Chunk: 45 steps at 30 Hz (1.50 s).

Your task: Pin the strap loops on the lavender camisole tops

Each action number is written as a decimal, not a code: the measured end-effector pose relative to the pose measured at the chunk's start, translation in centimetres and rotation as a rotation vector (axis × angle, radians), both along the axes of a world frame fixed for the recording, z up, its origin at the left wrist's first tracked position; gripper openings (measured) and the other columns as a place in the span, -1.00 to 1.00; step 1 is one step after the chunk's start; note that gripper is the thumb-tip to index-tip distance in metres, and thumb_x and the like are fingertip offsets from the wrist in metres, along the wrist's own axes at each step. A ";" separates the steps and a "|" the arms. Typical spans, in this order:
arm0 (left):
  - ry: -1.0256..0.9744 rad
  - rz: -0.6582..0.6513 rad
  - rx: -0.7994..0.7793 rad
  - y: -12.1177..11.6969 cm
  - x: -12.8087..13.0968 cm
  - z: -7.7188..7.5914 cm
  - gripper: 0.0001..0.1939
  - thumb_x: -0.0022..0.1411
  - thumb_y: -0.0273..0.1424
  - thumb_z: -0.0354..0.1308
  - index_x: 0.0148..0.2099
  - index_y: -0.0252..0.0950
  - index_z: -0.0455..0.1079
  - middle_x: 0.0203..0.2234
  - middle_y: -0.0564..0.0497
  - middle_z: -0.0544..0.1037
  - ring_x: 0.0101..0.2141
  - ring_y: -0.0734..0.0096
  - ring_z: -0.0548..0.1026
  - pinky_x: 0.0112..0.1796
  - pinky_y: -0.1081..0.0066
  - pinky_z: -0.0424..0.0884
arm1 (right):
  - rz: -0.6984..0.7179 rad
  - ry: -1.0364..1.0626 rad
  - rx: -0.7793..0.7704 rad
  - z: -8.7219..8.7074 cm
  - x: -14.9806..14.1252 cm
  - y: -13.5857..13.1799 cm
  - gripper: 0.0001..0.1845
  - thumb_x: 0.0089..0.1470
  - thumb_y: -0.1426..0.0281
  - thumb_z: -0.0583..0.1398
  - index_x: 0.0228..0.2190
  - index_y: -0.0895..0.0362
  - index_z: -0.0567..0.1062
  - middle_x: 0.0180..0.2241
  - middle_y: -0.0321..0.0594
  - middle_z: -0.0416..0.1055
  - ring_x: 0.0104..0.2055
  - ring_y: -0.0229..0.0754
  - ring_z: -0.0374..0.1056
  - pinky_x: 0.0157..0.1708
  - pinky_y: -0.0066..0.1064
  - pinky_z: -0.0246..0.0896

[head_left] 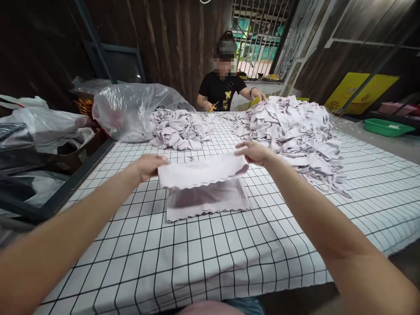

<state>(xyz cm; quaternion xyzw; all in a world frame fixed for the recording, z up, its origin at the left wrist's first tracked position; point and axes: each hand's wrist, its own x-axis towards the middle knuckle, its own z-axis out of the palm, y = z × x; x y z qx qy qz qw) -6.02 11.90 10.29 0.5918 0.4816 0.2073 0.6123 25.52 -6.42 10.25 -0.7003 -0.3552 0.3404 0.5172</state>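
A pale pinkish-white fabric piece (200, 173) with a wavy lower edge is stretched between my two hands, lifted a little above the table. My left hand (149, 167) pinches its left end, and my right hand (252, 152) grips the upper right corner. Directly beneath lies a flat stack of similar fabric (210, 205) with a scalloped front edge, partly hidden by the raised piece and its shadow. Both rest over a white tablecloth (210, 258) with a black grid.
A large fabric heap (288, 122) covers the back right, and a smaller fabric pile (180, 127) sits back left beside a clear plastic bag (131, 109). Across the table a person (225, 87) holds yellow-handled scissors (213, 106). A green basin (387, 127) stands far right.
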 end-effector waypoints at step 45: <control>0.109 -0.002 -0.089 -5.3 -4.3 -8.9 -0.43 -0.27 -0.29 0.49 -0.21 -0.33 0.35 -0.51 0.04 0.49 -0.53 0.51 0.43 -0.52 0.53 0.38 | -0.041 -1.236 -0.261 -11.0 -9.2 -8.0 -0.54 0.27 0.23 -0.04 0.14 0.10 0.27 0.17 -0.02 0.26 0.20 0.07 0.12 0.04 -0.05 0.09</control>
